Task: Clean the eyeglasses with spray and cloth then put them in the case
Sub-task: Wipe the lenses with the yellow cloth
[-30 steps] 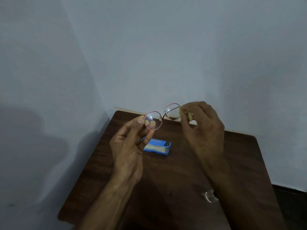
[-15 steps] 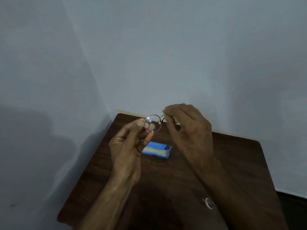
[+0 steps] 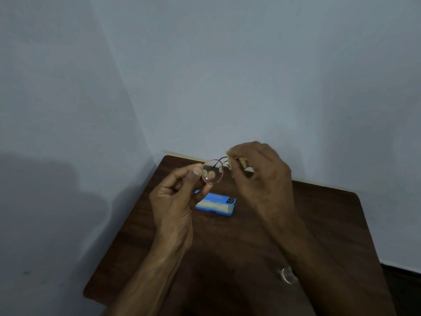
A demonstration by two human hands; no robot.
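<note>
Both hands are up over the blue case (image 3: 215,205), which lies flat on the dark wooden table (image 3: 341,215); whether its lid is shut cannot be told from here. The eyeglasses (image 3: 213,172) are in the air just above and beyond the case, clear of the tabletop, held between the two hands.

The left hand (image 3: 177,199) sits above and to the left of the case, fingers curled; thumb in front and fingertips behind, it pinches the outer edge of a round, red-rimmed lens; two fingertips show through the glass.

The right hand (image 3: 264,176) is above and to the right of the case, fingers bunched and curled over the other lens, which is hidden behind them; a pale yellow cloth (image 3: 243,162) is pinched in that grip, only a small corner peeking out by the fingers, right against the frame. The dark bridge and a nose pad show in the gap between the hands.

Well to the right of the case and nearer the person, a small clear object (image 3: 288,275) rests on the table just beside the right forearm; it is too blurred to name. Beyond the case, two pale blue-grey walls (image 3: 250,76) meet in a corner.
</note>
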